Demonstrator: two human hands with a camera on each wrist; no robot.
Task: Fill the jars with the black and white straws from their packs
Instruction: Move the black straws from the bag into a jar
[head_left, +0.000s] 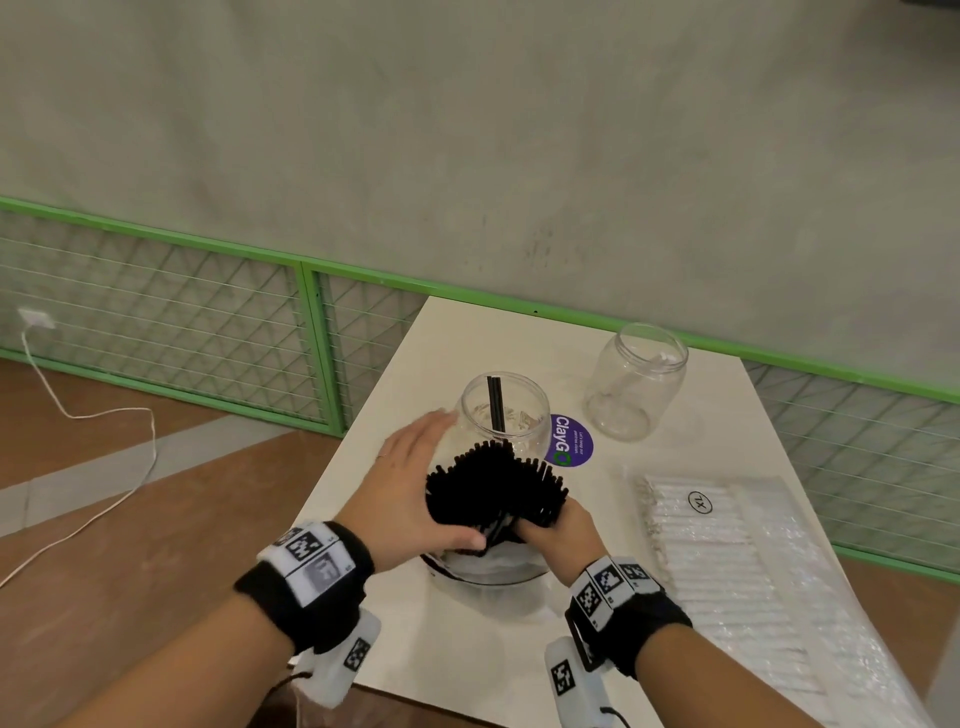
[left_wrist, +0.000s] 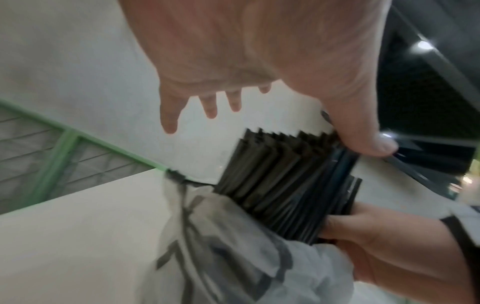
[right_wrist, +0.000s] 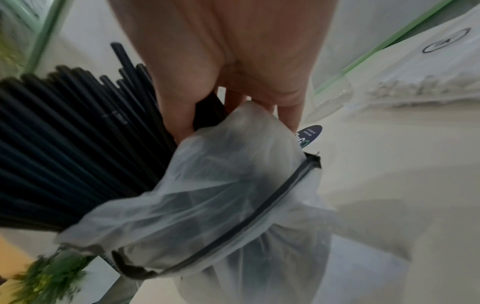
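Observation:
A thick bundle of black straws (head_left: 493, 488) (left_wrist: 280, 181) (right_wrist: 64, 133) sticks up out of its clear plastic pack (head_left: 483, 566) (left_wrist: 233, 257) (right_wrist: 221, 195) at the table's near middle. My right hand (head_left: 558, 530) (right_wrist: 233, 61) grips the bundle's lower part together with the bunched pack. My left hand (head_left: 415, 488) (left_wrist: 259, 61) lies against the bundle's left side, fingers straight and spread, thumb pressing on the straws. Just behind stands a clear jar (head_left: 506, 415) with two black straws in it. A second clear jar (head_left: 636, 384) stands further back right.
A flat pack of white straws (head_left: 727, 561) (right_wrist: 428, 72) lies along the right side of the white table (head_left: 519, 343). A purple round sticker (head_left: 569, 441) sits between the jars. A green mesh fence (head_left: 208, 322) and a white cable (head_left: 104, 441) are on the left.

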